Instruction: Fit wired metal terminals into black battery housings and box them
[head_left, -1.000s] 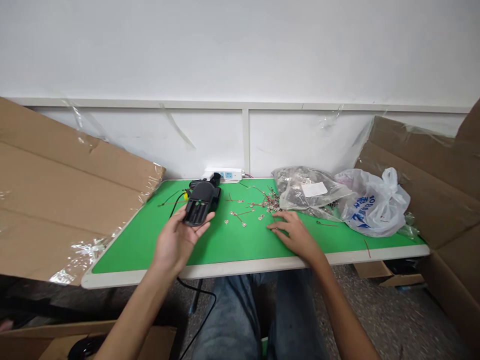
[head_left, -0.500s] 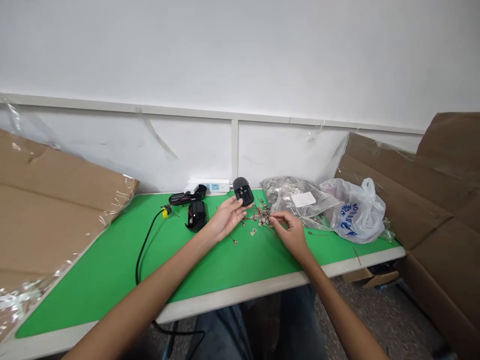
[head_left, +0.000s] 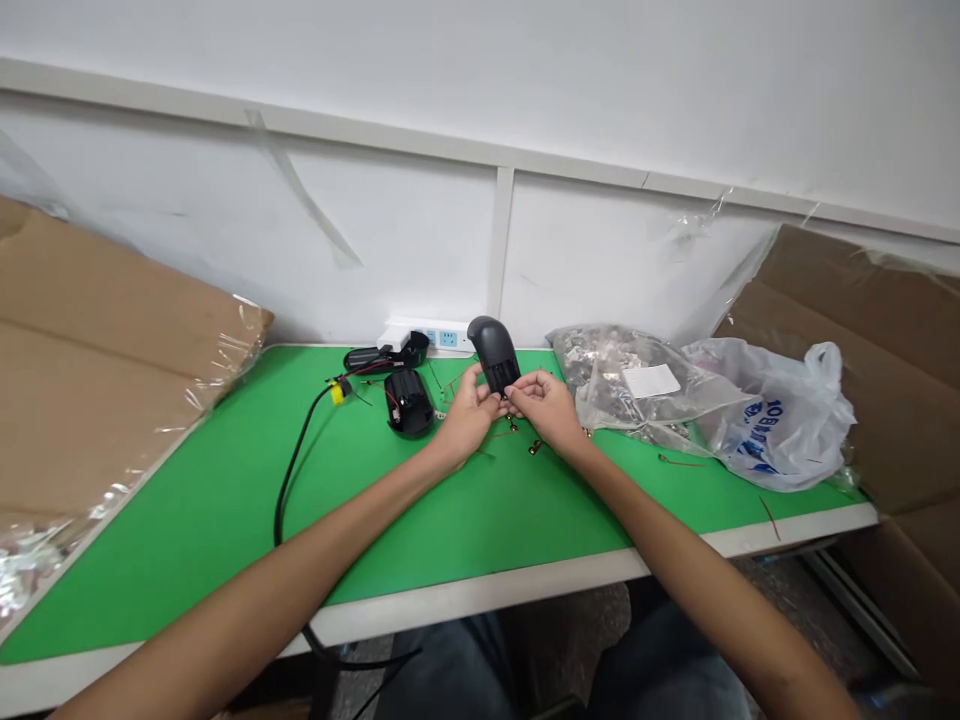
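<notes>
My left hand (head_left: 474, 412) is closed around the lower left side of a black plastic housing (head_left: 493, 350). The housing is tilted, its curved end up and its hollow, compartmented side facing me. At its lower end, the fingertips of my right hand (head_left: 550, 408) are pinched together. Whatever sits between them is too small and hidden to name. Beneath and beside my hands lie small metal contact pieces (head_left: 535, 447), some with thin red wires; my hands cover much of that pile.
Left of my hands lie another black housing (head_left: 409, 403), a black part with wires (head_left: 386, 355) and a black cable (head_left: 300, 450) with a yellow connector (head_left: 340, 391). A power strip (head_left: 450, 338) stands behind. To the right are a clear bag (head_left: 622, 370) and a white plastic bag (head_left: 780, 410); cardboard (head_left: 112, 300) flanks the table.
My right hand has moved from the pile of metal pieces up to the housing's lower end. The housing has turned in my left hand. The camera view has shifted.
</notes>
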